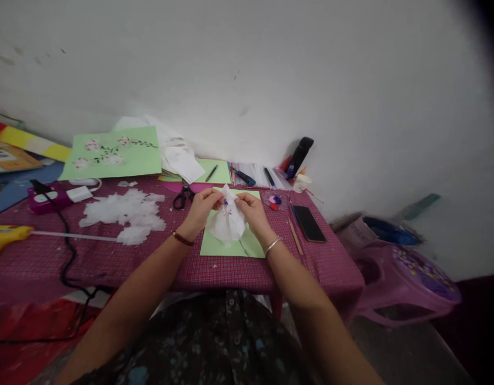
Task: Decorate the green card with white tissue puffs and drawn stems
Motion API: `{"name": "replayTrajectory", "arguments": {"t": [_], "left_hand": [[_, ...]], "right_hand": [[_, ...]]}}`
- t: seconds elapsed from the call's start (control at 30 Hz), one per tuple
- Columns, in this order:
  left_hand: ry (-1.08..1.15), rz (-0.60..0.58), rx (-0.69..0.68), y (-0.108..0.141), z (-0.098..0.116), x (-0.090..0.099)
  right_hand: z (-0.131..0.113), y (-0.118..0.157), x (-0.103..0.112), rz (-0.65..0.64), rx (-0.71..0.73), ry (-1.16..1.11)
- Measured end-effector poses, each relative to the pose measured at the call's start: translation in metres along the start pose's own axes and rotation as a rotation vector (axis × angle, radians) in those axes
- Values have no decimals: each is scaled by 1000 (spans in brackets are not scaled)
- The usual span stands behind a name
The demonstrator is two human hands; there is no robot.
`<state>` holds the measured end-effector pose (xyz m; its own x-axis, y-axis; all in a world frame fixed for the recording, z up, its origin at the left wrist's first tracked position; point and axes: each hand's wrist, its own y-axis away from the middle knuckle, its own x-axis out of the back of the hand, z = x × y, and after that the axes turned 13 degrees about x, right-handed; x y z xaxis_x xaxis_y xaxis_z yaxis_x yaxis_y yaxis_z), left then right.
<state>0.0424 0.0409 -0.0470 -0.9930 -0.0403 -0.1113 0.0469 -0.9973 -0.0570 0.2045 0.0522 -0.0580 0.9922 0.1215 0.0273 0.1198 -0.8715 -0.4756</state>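
Between my two hands is a thin white tissue (227, 225) with small purple paint marks, held up over a light green sheet of paper (212, 247). My left hand (204, 207) pinches its left side near the top, fingers closed. On the opposite side, my right hand (251, 209) grips the tissue between thumb and fingers. A thin dark drawn line shows on the green sheet below the tissue. Black-handled scissors (183, 197) lie just left of my left hand. Right of my right hand sits a clear palette (275, 201) with purple, pink and red paint.
White tissue pieces (124, 211) are heaped on the left, near a yellow glue gun (8, 235) and a black cable (66, 251). A green flower picture (114, 152) leans at the back. A phone (309, 223) and pencil (295, 236) lie right; a pink stool (403, 289) stands beyond.
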Motion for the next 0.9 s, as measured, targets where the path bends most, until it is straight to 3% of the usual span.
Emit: {"name": "replayTrajectory", "arguments": {"t": [0.2,0.37,0.5,0.63,0.77,0.9], "left_hand": [[-147,85,-63,-2,3,2],[-110,-20,-35,-2,3,4],[-79,-3,-34,-3,2,6],[-212,-14,-134,0,-1,2],[-425,-36,-269,7,-2,-6],[-447,-36,-283,12,-1,-11]], "right_hand": [[-7,2,-2,-51,60,96],[-12,3,-3,-70,90,136],[-13,2,-2,-105,66,136],[-17,0,1,-174,39,102],[-14,-4,5,-135,29,131],[-5,-7,7,-123,20,142]]}}
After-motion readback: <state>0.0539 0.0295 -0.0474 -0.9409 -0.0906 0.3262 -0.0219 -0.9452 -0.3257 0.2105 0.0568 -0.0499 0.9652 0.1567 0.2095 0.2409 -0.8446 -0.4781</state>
